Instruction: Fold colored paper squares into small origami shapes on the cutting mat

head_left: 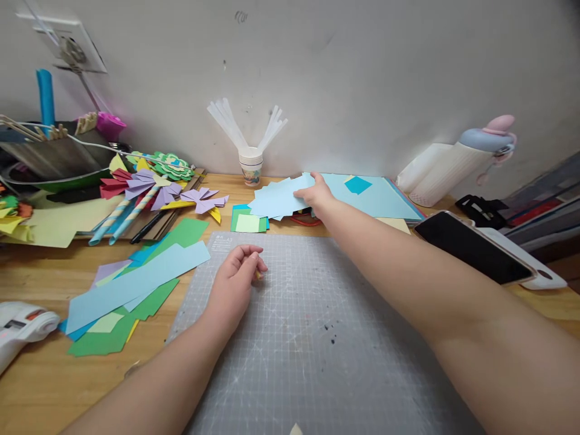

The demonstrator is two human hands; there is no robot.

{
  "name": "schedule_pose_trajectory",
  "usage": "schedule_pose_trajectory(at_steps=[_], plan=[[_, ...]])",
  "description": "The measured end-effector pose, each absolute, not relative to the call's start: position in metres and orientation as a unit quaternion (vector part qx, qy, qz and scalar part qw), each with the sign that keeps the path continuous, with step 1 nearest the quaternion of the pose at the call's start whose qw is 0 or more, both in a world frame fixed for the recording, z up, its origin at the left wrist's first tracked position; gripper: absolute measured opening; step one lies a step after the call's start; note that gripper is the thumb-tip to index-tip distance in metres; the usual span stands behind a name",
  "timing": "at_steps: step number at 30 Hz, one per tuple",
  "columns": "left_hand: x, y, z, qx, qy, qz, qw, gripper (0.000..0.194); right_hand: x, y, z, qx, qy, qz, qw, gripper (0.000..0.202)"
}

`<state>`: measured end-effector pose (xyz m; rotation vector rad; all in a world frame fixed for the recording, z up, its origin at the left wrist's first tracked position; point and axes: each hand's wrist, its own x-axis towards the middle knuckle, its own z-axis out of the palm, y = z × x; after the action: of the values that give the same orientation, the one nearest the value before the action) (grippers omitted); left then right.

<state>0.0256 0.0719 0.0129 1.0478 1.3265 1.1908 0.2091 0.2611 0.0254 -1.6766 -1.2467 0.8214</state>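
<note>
– Pale grey wall (362, 78) stands behind our wooden worktop (27, 272). Where are our hands?

– Our right hand (318, 194) is at the fanned pile of light-blue paper sheets (277, 200), at the back, beyond the grey gridded cutting mat (290, 362). Its thumb and forefinger stand moderately apart; whether they pinch a sheet, we cannot tell.

– And our left hand (238, 269)?

– Over the mat, fingers curled narrow. A small yellowish thing (258, 275) shows there, but we cannot tell if it is held.

– What could go wrong for us?

– The sheets seem loose, so pulling one may drag others and scatter the pile. Just beside it stands a patterned paper cup (251, 174) with thin white sticks (226, 124); a sheet swept leftward could tip it, since it looks top-heavy. Our right forearm also passes near the black-screened phone (471, 248); a careless elbow might push it.
</note>
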Motion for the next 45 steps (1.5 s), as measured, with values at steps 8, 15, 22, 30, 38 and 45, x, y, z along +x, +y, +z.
schedule_pose_trajectory(at_steps=[8, 15, 22, 30, 38, 45], plan=[[0.024, 0.071, 0.011, 0.456, 0.556, 0.486, 0.497, 0.018, 0.194, 0.243, 0.032, -0.595, -0.522, 0.358, 0.495, 0.064], [0.021, 0.077, 0.008, 0.477, 0.557, 0.523, 0.434, 0.066, 0.239, 0.146, 0.058, -0.454, -0.575, 0.430, 0.527, 0.081], [0.033, 0.057, 0.023, 0.532, 0.482, 0.458, 0.525, 0.067, 0.263, 0.054, 0.040, -0.466, -0.511, 0.496, 0.526, 0.070], [0.038, 0.049, 0.019, 0.519, 0.500, 0.461, 0.518, 0.032, 0.244, 0.034, 0.027, -0.475, -0.448, 0.534, 0.537, 0.032], [0.034, 0.047, 0.015, 0.521, 0.483, 0.468, 0.526, 0.050, 0.237, 0.034, 0.011, -0.427, -0.457, 0.586, 0.516, 0.034], [0.037, 0.048, 0.020, 0.585, 0.461, 0.440, 0.501, 0.058, 0.236, 0.033, 0.009, -0.432, -0.512, 0.573, 0.471, 0.025]])
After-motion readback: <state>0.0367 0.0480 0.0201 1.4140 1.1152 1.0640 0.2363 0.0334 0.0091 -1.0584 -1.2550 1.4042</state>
